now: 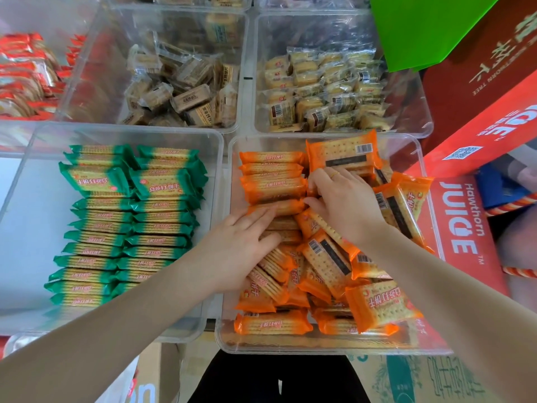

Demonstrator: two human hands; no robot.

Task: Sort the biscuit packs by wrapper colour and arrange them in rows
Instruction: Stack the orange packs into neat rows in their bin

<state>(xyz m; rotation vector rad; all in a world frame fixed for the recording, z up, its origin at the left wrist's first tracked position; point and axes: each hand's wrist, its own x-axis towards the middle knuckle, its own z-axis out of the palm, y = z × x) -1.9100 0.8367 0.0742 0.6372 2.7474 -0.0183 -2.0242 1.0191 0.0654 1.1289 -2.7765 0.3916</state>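
I am looking down at what appears to be a shop's snack display. Clear plastic bins [220,146] sit edge to edge, each holding many identical wrapped biscuit packs: green [128,216], orange [328,257], tan [180,91], pale yellow [322,94]. Red boxed juice cartons [462,222] stand beside them, with cardboard boxes [421,379] below.

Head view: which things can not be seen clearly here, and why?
- Orange packs under the left hand and right hand: covered, so the grip is unclear.
- Red-wrapped packs: cut off by the left edge.
- Lower layers in the orange bin: buried under loose packs.
- Green packs nearest the camera: blurred.
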